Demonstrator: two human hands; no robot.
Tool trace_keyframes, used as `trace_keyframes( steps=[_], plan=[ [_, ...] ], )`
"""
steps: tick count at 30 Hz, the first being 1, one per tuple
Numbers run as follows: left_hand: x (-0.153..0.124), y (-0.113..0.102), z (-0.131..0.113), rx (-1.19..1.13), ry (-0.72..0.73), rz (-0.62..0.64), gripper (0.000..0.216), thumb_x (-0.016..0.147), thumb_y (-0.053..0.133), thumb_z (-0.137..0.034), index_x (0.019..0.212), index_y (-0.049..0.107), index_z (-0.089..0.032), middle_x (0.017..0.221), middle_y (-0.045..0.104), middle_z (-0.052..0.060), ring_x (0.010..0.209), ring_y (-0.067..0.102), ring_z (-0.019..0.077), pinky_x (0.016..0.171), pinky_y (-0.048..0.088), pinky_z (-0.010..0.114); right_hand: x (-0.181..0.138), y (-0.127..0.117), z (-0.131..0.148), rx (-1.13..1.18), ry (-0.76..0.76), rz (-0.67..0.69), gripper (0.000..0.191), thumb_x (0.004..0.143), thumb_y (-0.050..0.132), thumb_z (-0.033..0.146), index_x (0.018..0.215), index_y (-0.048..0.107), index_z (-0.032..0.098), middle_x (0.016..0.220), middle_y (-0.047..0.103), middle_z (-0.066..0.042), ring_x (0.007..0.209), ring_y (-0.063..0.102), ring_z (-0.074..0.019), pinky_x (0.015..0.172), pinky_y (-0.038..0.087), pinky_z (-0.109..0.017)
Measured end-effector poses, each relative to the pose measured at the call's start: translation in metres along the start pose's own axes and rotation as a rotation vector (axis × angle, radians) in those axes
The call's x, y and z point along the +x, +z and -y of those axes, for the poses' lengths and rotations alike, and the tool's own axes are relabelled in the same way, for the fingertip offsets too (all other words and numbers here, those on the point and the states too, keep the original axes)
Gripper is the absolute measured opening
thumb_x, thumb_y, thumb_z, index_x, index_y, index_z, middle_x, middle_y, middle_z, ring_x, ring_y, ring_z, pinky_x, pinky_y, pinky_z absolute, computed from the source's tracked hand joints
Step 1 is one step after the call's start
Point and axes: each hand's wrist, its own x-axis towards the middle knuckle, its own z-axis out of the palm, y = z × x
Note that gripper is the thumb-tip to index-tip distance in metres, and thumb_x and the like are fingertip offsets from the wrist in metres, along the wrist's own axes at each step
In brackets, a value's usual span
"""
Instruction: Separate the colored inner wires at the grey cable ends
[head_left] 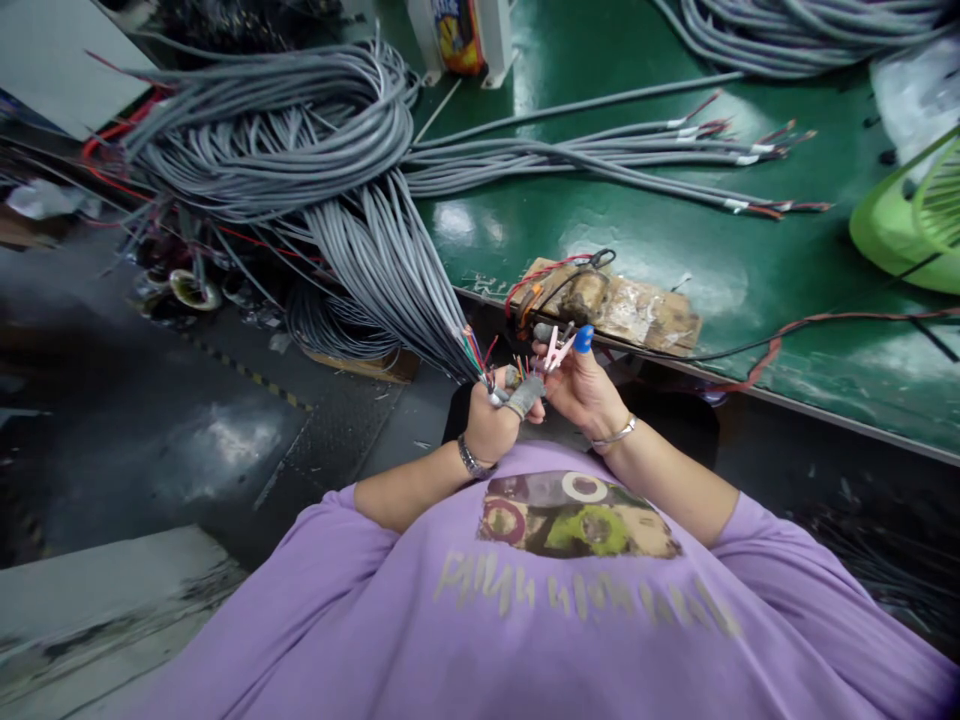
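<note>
My left hand (489, 428) is closed around the end of a grey cable, whose thin coloured wires (523, 366) stick up between the fingers. Grey wrapping covers the thumb and a fingertip. Beside it, more bared wires (471, 348) fan out from the hanging bundle of grey cables (405, 270). Close on the right, my right hand (581, 395) pinches a small pale pink clip-like tool (553, 350) near those wires. A blue cover sits on its thumb. Whether the tool touches a wire is too small to tell.
A large coil of grey cables (277, 140) lies on the green table (495, 240), its stripped ends (750, 155) pointing right. At the table's front edge is a stained wooden block (637, 312) with red and black leads. A green fan (907, 220) stands at right.
</note>
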Motion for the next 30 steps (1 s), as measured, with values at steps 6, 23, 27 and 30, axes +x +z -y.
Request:
trace_keyframes(
  steps=[6,23,27,30],
  plan=[
    [0.0,0.0,0.0,0.037,-0.004,0.001,0.039,0.078,0.074,-0.05,0.065,0.06,-0.016,0.055,0.066,0.001,0.046,0.06,0.0117,0.049,0.053,0.024,0.006,-0.005,-0.005,0.055,-0.037,-0.018,0.038,0.072,0.079,0.058,0.08,0.068,0.022,0.072,0.07,0.003,0.056,0.056,-0.0099,0.055,0.047,-0.025],
    [-0.007,-0.011,0.003,-0.066,0.028,-0.055,0.039,0.074,0.077,-0.053,0.072,0.061,-0.018,0.053,0.064,-0.002,0.042,0.057,0.01,0.045,0.05,0.022,-0.009,-0.013,0.004,-0.107,0.015,0.075,0.052,0.075,0.065,0.074,0.085,0.069,0.023,0.081,0.071,-0.002,0.063,0.056,-0.0124,0.057,0.047,-0.026],
    [-0.003,-0.004,-0.007,-0.01,0.084,-0.08,0.036,0.075,0.078,-0.048,0.07,0.061,-0.017,0.052,0.064,-0.002,0.042,0.057,0.0089,0.044,0.049,0.02,-0.013,-0.008,0.008,-0.157,-0.068,0.032,0.035,0.073,0.079,0.054,0.081,0.068,0.021,0.073,0.066,0.001,0.061,0.052,-0.0107,0.055,0.044,-0.023],
    [0.0,0.0,-0.013,0.059,0.13,-0.108,0.037,0.074,0.079,-0.048,0.068,0.06,-0.017,0.052,0.063,-0.002,0.042,0.057,0.0087,0.043,0.048,0.018,-0.012,-0.009,0.006,-0.216,-0.143,-0.028,0.038,0.076,0.074,0.058,0.075,0.065,0.021,0.069,0.062,0.001,0.059,0.051,-0.011,0.054,0.043,-0.025]
  ],
)
